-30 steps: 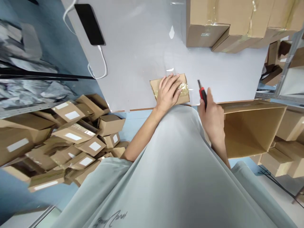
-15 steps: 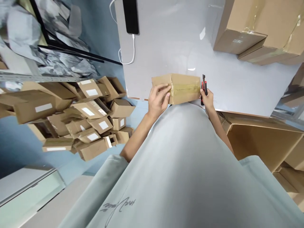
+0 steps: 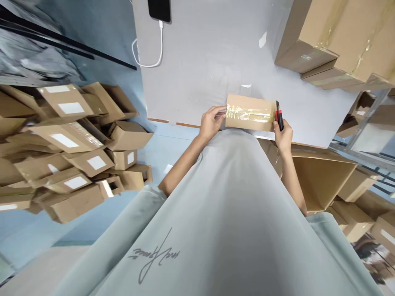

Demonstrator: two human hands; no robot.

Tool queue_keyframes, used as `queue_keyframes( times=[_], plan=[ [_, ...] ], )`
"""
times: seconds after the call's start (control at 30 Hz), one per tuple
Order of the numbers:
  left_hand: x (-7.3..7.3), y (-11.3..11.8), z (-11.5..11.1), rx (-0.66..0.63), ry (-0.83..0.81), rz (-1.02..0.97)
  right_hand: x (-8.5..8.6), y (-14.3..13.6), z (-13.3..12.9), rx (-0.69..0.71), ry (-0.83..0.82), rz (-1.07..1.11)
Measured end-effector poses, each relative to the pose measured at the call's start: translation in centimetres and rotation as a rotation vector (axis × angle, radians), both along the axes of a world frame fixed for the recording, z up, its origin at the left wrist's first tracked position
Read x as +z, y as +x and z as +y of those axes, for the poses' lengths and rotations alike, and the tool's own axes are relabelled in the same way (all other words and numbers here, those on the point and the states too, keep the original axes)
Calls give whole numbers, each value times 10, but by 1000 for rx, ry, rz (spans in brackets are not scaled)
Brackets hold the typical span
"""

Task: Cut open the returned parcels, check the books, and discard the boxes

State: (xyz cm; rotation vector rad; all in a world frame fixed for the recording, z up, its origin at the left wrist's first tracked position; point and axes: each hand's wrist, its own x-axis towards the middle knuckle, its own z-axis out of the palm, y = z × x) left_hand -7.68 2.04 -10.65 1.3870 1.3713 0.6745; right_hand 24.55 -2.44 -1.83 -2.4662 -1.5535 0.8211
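A small cardboard box [image 3: 249, 112] is at the table's front edge, with shiny tape running along the face turned up to me. At its left end my left hand [image 3: 212, 122] grips it, fingers on the upper side and thumb below. My right hand [image 3: 283, 133] is closed around a red and black box cutter [image 3: 279, 117] at the box's right end. The cutter's dark tip points away from me. Whether the right fingers also press on the box is hard to see.
Large taped boxes [image 3: 348, 41] stand on the grey table [image 3: 197, 53] at back right. A phone [image 3: 159, 9] with a white cable lies at back left. Many opened cartons [image 3: 77, 144] are heaped on the floor to the left. A big open carton [image 3: 321, 176] stands below the table, right.
The box has turned so its taped face is more toward me. Both hands, the box and the cutter appear further right, while my view has shifted too.
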Motion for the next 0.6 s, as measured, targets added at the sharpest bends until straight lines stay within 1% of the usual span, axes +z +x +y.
queue_keyframes(
  times=[0.07,0.13,0.2,0.3,0.37,0.43,0.6],
  plan=[
    [0,-4,4,-28,20,-9,13,-7,4,73,25,-68],
    [-1,-7,10,-74,67,-35,28,-18,10,175,42,-109],
    [-4,-8,17,-131,125,-51,44,-34,19,329,-15,-68],
    [-16,-7,28,-221,160,-45,62,-62,37,579,-168,-30],
    [-24,-7,32,-258,150,-54,68,-79,51,703,-273,-104],
    [-30,-7,34,-274,130,-85,70,-93,63,785,-354,-203],
    [-36,-8,33,-275,76,-135,71,-116,85,902,-442,-337]
  ],
)
